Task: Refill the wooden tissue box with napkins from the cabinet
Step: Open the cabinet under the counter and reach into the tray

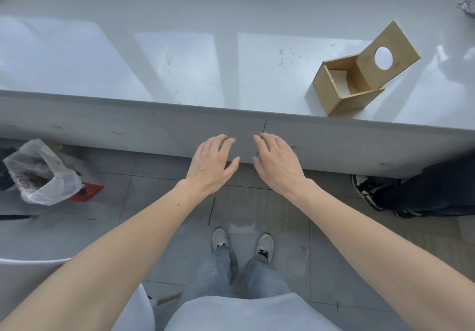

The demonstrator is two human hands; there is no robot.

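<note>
Head view, wooden tissue box (pixel 341 91) lid up, nearly empty, left hand (pixel 212 163) and right hand (pixel 279 165) fingers released, empty.

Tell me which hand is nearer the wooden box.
The right hand. The wooden box sits on the counter up to its right; the left hand is farther away.

We hold our left hand (pixel 214 162) and right hand (pixel 276 162) empty, fingers spread, before the grey cabinet doors (pixel 205 135). On the glossy white countertop (pixel 180 61) stands the square light-wood tissue box (pixel 345 86), its round-holed lid (pixel 388 48) tipped open.
</note>
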